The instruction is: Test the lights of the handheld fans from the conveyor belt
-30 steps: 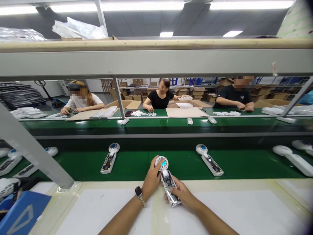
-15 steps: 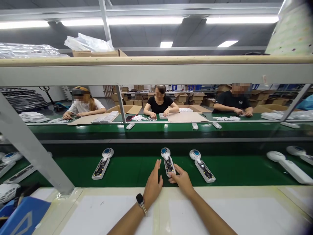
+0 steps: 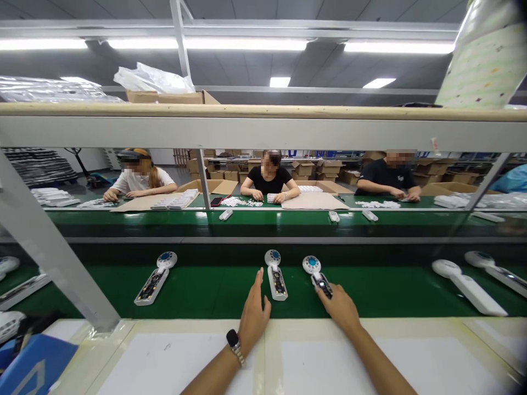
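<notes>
My right hand (image 3: 341, 308) is closed round the handle of a white device (image 3: 312, 265) with a round, blue-centred head and an open handle showing its circuit board. The device lies at a slant on the green belt, its lower end hidden by my fingers. My left hand (image 3: 254, 314), wearing a watch (image 3: 234, 340) at the wrist, is held open with fingers stretched forward. Just right of its fingertips, a second such device (image 3: 278, 282) rests on the belt. Farther left lies a third open-handled device (image 3: 151, 285).
White devices (image 3: 471, 288) lie on the belt (image 3: 218, 285) at right. A slanted metal post (image 3: 61, 258) stands at left, near a blue box (image 3: 35, 362). Across a second belt (image 3: 275, 219), several co-workers (image 3: 269, 178) handle small white parts. A shelf beam (image 3: 263, 131) crosses above.
My right hand has let go of the middle device and gripped the one to its right. The devices on the near belt have shifted left in view. My left hand stays open.
</notes>
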Demonstrator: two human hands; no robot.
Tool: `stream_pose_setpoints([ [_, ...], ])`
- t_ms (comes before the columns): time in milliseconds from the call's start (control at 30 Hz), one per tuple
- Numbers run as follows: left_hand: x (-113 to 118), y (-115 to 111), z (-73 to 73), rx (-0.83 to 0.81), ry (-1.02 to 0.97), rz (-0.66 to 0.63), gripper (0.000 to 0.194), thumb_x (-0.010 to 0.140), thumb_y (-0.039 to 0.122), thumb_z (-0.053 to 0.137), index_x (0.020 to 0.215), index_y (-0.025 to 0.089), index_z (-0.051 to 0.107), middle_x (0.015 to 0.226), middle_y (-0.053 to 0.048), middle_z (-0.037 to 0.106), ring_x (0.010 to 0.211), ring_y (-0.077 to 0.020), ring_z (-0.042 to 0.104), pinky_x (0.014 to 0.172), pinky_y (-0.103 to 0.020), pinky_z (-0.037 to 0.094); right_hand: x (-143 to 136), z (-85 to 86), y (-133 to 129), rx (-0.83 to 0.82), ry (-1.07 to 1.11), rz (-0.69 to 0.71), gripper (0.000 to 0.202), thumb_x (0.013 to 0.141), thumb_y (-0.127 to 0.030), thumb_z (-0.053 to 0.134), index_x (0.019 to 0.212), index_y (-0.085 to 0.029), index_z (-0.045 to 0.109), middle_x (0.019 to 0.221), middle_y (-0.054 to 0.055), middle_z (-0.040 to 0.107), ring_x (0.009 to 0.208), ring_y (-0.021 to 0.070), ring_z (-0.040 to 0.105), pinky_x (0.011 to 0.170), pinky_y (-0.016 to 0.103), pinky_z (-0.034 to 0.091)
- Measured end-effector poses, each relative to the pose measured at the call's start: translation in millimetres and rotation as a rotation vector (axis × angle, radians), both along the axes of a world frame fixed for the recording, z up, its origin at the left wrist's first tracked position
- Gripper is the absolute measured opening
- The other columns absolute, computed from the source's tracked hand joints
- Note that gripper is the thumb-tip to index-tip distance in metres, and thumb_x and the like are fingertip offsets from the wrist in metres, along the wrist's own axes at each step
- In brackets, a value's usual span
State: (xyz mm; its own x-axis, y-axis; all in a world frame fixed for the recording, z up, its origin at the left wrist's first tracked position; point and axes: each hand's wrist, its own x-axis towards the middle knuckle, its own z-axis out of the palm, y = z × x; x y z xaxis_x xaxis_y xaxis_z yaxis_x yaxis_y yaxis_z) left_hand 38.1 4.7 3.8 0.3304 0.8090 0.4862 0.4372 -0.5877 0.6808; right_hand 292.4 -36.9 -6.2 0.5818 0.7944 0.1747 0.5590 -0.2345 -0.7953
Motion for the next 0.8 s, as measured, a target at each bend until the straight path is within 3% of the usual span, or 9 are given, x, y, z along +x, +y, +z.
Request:
stream_pose_setpoints([
  [100, -1.0, -0.4, 1.4, 0.016, 0.018, -0.004, 0.066, 0.085, 0.012, 0.035, 0.139, 0.028, 0.001, 0.143, -0.007, 0.026, 0.128, -0.0210, 0.032, 0.102, -0.041, 0.035, -17.1, -3.4, 2.7, -0.017, 0.067, 0.083, 0.030, 0.061, -0.041, 0.062, 0.083, -0.019, 0.059, 0.082, 0.010, 0.061, 0.086, 0.0340, 0.056, 0.078, 0.044, 0.038],
  [200, -1.1, -2.2, 5.1, 0.037, 0.046, 0.012, 0.063, 0.084, 0.010, 0.035, 0.139, 0.027, 0.008, 0.145, -0.006, 0.020, 0.132, -0.0218, 0.022, 0.105, -0.041, 0.030, -29.6, -2.3, 0.9, 0.008, 0.231, 0.157, 0.040, 0.064, -0.044, 0.061, 0.093, -0.018, 0.054, 0.086, 0.010, 0.062, 0.085, 0.0311, 0.058, 0.077, 0.043, 0.042],
  [367, 0.8, -4.7, 9.3, 0.060, 0.060, -0.018, 0.062, 0.085, 0.010, 0.036, 0.138, 0.030, 0.012, 0.147, -0.006, 0.008, 0.131, -0.0224, 0.026, 0.097, -0.034, 0.041, -70.2, 0.4, -16.1, 0.026, 0.590, 0.365, 0.055, 0.064, -0.054, 0.060, 0.101, -0.015, 0.048, 0.083, 0.010, 0.064, 0.072, 0.0249, 0.064, 0.060, 0.038, 0.052],
  [533, -1.2, -3.2, 4.6, 0.191, 0.098, -0.073, 0.061, 0.084, 0.006, 0.037, 0.135, 0.034, 0.018, 0.146, -0.006, 0.007, 0.130, -0.0241, 0.025, 0.101, -0.040, 0.036, -118.5, 1.8, -36.4, 0.050, 1.002, 0.629, 0.060, 0.060, -0.046, 0.071, 0.109, -0.021, 0.044, 0.098, 0.008, 0.062, 0.053, 0.0160, 0.062, 0.045, 0.029, 0.050],
  [633, -3.8, -3.2, 2.6, 0.153, 0.128, -0.092, 0.063, 0.082, 0.004, 0.041, 0.133, 0.035, 0.023, 0.147, -0.004, 0.003, 0.132, -0.0264, 0.020, 0.101, -0.043, 0.035, -128.8, 1.1, -42.6, 0.020, 1.099, 0.742, 0.057, 0.067, -0.042, 0.067, 0.114, -0.022, 0.042, 0.085, 0.005, 0.064, 0.045, 0.0147, 0.060, 0.039, 0.025, 0.046],
  [800, -4.3, -4.4, 4.1, 0.114, 0.129, -0.082, 0.052, 0.083, 0.007, 0.041, 0.128, 0.031, 0.034, 0.146, -0.006, 0.009, 0.131, -0.0275, 0.022, 0.102, -0.046, 0.034, -126.6, -0.1, -45.8, 0.020, 1.204, 0.746, 0.049, 0.069, -0.039, 0.059, 0.112, -0.020, 0.045, 0.084, 0.005, 0.064, 0.046, 0.0167, 0.061, 0.039, 0.027, 0.046],
])
